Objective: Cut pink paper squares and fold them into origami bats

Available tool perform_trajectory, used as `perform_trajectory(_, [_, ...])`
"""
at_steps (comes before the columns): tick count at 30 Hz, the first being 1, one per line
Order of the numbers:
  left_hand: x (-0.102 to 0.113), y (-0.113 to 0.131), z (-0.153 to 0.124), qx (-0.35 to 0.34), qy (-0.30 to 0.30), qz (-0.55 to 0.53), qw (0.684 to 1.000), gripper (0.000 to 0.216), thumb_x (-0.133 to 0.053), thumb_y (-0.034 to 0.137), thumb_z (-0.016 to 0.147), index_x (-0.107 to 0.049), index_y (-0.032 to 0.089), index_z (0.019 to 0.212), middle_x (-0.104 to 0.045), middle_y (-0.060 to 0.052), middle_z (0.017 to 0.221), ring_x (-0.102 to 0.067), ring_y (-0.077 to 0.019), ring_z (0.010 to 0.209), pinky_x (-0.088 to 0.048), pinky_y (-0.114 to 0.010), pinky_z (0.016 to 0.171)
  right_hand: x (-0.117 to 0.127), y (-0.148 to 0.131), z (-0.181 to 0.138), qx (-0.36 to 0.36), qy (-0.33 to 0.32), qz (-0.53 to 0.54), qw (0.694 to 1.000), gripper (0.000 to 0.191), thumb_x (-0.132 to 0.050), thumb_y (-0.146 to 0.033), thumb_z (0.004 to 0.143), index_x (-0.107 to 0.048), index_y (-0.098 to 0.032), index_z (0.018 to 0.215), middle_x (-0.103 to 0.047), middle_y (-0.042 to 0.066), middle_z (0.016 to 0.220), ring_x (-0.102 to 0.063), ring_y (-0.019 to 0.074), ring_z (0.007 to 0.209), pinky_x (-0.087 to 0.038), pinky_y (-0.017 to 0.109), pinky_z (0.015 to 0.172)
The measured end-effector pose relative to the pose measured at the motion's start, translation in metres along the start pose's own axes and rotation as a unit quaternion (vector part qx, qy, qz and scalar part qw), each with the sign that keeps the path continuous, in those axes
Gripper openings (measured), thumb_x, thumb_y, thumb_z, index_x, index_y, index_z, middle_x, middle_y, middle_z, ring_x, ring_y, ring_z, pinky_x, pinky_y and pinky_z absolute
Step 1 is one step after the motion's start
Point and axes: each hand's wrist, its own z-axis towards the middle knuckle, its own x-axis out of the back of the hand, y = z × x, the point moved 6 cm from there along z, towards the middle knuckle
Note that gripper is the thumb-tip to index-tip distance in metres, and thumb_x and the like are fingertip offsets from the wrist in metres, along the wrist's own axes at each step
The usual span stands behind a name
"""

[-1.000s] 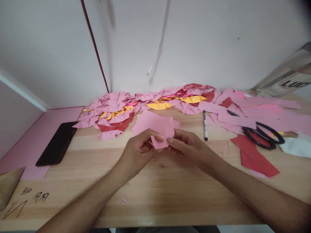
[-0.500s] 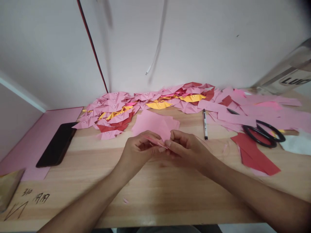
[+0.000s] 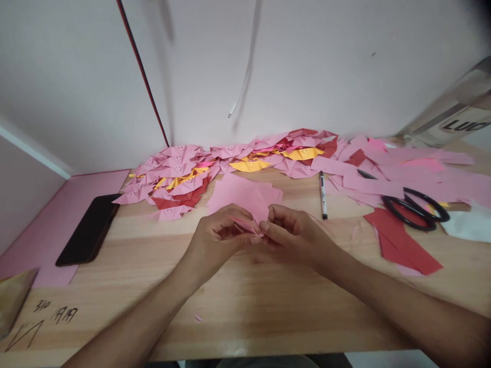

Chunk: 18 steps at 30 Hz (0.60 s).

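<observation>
Two hands, pink paper pinched between them above the tabletop.
Left hand clamped on paper, thumb on near side; right hand clamped at its right end, thumb and fingers together. Paper creased, just in front of loose pink sheets; pile of folded shapes along wall, pen right of sheets, scissors farther right.

Paper: partly hidden by left hand and right hand; fold not readable. Scissors: blades mostly covered by strips. Container: cut by right edge at "LUC". Cable: cut by top edge.
</observation>
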Motion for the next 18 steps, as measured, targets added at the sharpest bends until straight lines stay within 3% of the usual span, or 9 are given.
perform_trajectory(4, [-0.001, -0.005, 0.000, 0.017, 0.016, -0.030, 0.999, 0.007, -0.075, 0.012, 0.069, -0.072, 0.018, 0.072, -0.062, -0.002, 0.081, -0.060, -0.0117, 0.078, -0.049, -0.022, 0.069, 0.000, 0.000, 0.000, 0.004, 0.001, 0.000, 1.000, 0.021, -0.053, -0.032, 0.085, -0.047, -0.019, 0.069, -0.050, -0.004, 0.061, -0.042, 0.0089, 0.054, -0.030, 0.023, 0.049])
perform_trajectory(8, [-0.007, -0.020, -0.004, 0.105, 0.050, -0.115, 0.987, 0.005, -0.072, 0.017, 0.073, -0.068, 0.015, 0.071, -0.061, 0.000, 0.076, -0.056, -0.0071, 0.062, -0.045, -0.019, 0.057, -0.001, -0.001, 0.000, 0.020, 0.005, 0.009, 1.000, 0.022, -0.052, -0.033, 0.086, -0.046, -0.020, 0.070, -0.051, -0.004, 0.062, -0.043, 0.0090, 0.054, -0.031, 0.022, 0.049])
perform_trajectory(11, [-0.011, -0.028, -0.008, 0.150, 0.072, -0.170, 0.971, 0.011, -0.072, 0.020, 0.074, -0.064, 0.014, 0.069, -0.060, 0.001, 0.066, -0.055, -0.0077, 0.061, -0.043, -0.020, 0.058, -0.001, 0.000, 0.000, 0.027, 0.009, -0.007, 1.000, 0.023, -0.052, -0.033, 0.086, -0.046, -0.020, 0.069, -0.051, -0.004, 0.062, -0.043, 0.0090, 0.055, -0.032, 0.022, 0.050])
perform_trajectory(18, [-0.010, -0.032, -0.007, 0.138, 0.089, -0.195, 0.967, 0.011, -0.073, 0.018, 0.072, -0.064, 0.013, 0.070, -0.056, 0.000, 0.076, -0.056, -0.0094, 0.064, -0.044, -0.024, 0.061, 0.001, 0.003, 0.001, 0.023, 0.023, -0.019, 0.999, 0.023, -0.052, -0.035, 0.086, -0.045, -0.020, 0.069, -0.050, -0.004, 0.061, -0.044, 0.0094, 0.054, -0.031, 0.023, 0.050])
